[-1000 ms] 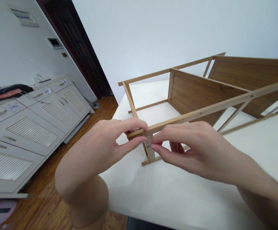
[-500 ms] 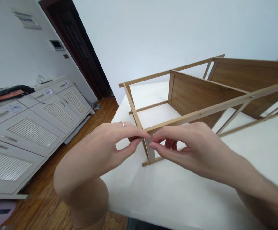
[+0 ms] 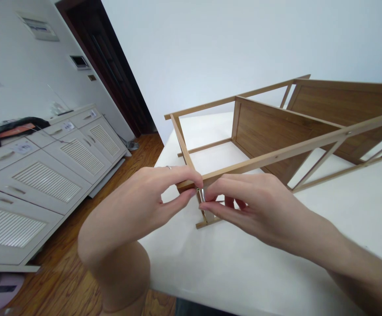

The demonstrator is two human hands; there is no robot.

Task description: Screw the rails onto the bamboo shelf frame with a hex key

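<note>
A wooden shelf rack [image 3: 240,167] lies on its side on a white table [image 3: 191,263]. My left hand [image 3: 144,193] is closed in a pinch at the rack's near corner, thumb and index finger around the end of the rail. A small metal fitting [image 3: 198,189] shows between those fingertips. My right hand [image 3: 253,202] is closed beside it, pinching a thin metal rod [image 3: 221,201] that looks like a hex key. Its tip lies close to my left fingertips; whether it sits in the fitting, I cannot tell.
Brown shelf panels [image 3: 269,127] stand within the rack, which stretches off to the right. A white cabinet [image 3: 46,171] with dark items on top lines the left wall. Wooden floor [image 3: 59,281] lies between cabinet and table, and a dark door [image 3: 108,57] is behind.
My right hand's fingertips have shifted slightly left and curled closer to the corner, and less of the rod shows. My left index finger has bent more; the rack stays put.
</note>
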